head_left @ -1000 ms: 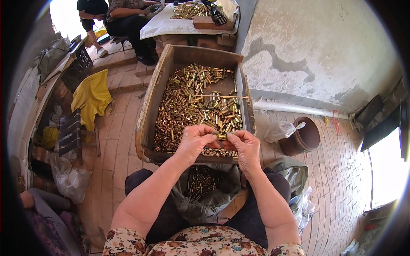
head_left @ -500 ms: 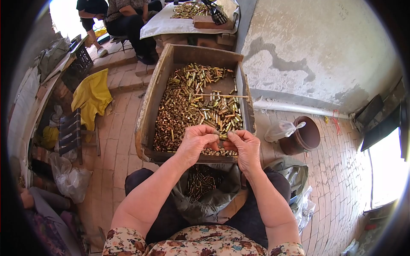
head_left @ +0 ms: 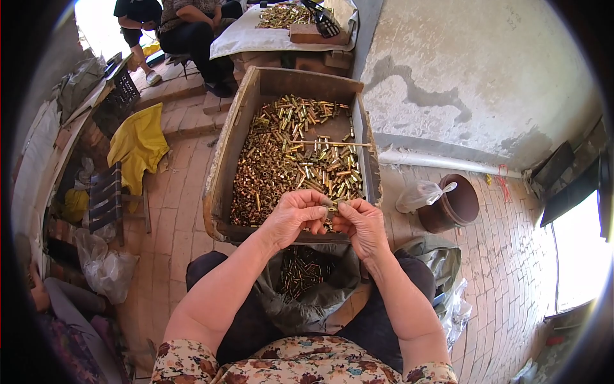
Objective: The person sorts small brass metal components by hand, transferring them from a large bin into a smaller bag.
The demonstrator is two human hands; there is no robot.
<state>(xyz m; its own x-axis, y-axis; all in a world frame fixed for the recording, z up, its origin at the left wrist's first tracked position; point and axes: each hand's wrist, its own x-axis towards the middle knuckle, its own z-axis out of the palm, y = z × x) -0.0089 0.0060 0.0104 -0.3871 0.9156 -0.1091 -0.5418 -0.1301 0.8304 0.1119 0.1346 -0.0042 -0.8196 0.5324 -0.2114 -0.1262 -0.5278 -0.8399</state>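
Note:
My left hand and my right hand meet over the near edge of a wooden box. Between their pinched fingertips is a small brass-coloured metal piece, mostly covered by the fingers. The wooden box holds many loose parts: short brass-coloured sleeves heaped at the left and near side, and longer slim metal pieces at the far side and right. Across the heap lies a thin stick. Below my hands, between my knees, an open dark sack contains more slim metal pieces.
To the right stand a brown bucket and a white plastic bag. A low slatted seat and a yellow cloth are at the left. Beyond the box, people sit near a cloth-covered table. Another person's hand shows at the left edge.
Both hands have shifted slightly and drawn closer together around the small metal piece. The box and its contents look the same.

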